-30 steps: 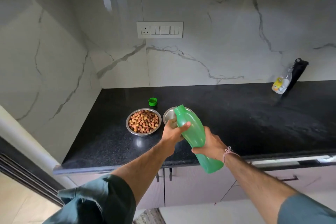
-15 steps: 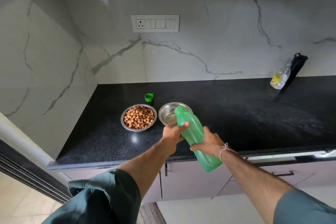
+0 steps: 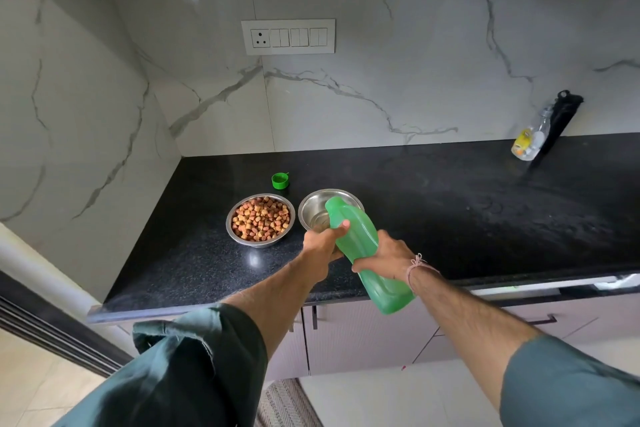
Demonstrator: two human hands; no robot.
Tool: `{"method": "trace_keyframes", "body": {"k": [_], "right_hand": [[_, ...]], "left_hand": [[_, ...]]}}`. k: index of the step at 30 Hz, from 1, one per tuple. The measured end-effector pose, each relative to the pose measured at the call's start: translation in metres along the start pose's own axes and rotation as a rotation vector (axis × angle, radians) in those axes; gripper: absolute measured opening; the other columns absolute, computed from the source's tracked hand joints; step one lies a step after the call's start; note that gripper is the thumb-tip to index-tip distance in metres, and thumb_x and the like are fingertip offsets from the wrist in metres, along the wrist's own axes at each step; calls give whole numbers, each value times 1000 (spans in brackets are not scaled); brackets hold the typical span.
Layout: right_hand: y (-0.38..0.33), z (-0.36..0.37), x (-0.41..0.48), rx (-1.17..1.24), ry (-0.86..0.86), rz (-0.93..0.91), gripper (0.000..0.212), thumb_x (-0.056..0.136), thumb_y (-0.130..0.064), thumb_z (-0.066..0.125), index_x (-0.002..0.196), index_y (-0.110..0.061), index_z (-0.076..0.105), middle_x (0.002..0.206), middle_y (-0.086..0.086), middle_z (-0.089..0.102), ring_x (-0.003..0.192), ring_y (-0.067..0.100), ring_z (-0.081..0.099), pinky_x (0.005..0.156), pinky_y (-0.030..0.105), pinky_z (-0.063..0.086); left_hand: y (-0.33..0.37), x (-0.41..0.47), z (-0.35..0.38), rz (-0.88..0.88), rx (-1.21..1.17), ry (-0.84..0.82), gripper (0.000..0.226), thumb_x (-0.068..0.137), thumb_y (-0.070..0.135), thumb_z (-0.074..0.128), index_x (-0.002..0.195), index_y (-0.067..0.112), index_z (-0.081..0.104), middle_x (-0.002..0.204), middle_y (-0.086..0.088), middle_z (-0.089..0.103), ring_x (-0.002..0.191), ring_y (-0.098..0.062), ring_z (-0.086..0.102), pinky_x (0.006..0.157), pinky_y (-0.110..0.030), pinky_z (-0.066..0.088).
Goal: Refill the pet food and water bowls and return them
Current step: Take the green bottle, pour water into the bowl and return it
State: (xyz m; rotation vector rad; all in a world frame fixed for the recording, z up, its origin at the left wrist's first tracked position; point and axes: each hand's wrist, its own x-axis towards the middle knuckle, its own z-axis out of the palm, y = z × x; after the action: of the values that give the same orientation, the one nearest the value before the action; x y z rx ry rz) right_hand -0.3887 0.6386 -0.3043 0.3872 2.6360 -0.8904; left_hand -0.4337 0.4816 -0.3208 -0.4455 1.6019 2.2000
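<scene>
A green plastic bottle (image 3: 360, 246) is tilted forward, its open mouth over a steel bowl (image 3: 313, 208) on the black counter (image 3: 450, 211). My right hand (image 3: 384, 255) grips the bottle's middle. My left hand (image 3: 322, 243) holds the bottle near its neck, thumb on top. Left of that bowl stands a second steel bowl (image 3: 260, 220) filled with brown kibble. The bottle's green cap (image 3: 280, 180) lies behind the two bowls.
At the counter's far right a small clear bottle with a yellow label (image 3: 528, 144) leans beside a black object (image 3: 562, 118) against the marble wall. A switch panel (image 3: 288, 36) is on the wall. Drawers sit below the counter edge.
The bottle has tipped further forward and lower, so its mouth now sits over the empty steel bowl. Both hands kept their hold and moved with it.
</scene>
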Motion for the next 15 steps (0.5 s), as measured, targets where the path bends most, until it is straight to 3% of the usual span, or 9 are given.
{"method": "trace_keyframes", "body": {"k": [5, 11, 15], "right_hand": [[-7, -2, 1, 5, 9, 24, 82, 57, -53, 83, 124, -24, 47, 112, 1, 62, 95, 22, 65, 83, 38, 56], [-13, -4, 1, -10, 17, 31, 88, 54, -57, 82, 127, -21, 48, 113, 3, 62, 95, 23, 65, 78, 34, 55], [-16, -6, 2, -10, 10, 34, 88, 55, -57, 83, 127, -21, 48, 114, 3, 63, 96, 24, 66, 82, 37, 57]], "left_hand": [[4, 4, -1, -15, 20, 15, 21, 88, 20, 80, 103, 12, 67, 106, -8, 76, 91, -24, 76, 73, -35, 64], [7, 6, 0, -17, 31, 46, 17, 87, 24, 81, 92, 17, 66, 86, -1, 77, 73, -19, 77, 55, -29, 60], [10, 5, 0, -23, 26, 52, 17, 87, 24, 81, 93, 17, 66, 85, 0, 76, 69, -18, 77, 52, -29, 59]]}}
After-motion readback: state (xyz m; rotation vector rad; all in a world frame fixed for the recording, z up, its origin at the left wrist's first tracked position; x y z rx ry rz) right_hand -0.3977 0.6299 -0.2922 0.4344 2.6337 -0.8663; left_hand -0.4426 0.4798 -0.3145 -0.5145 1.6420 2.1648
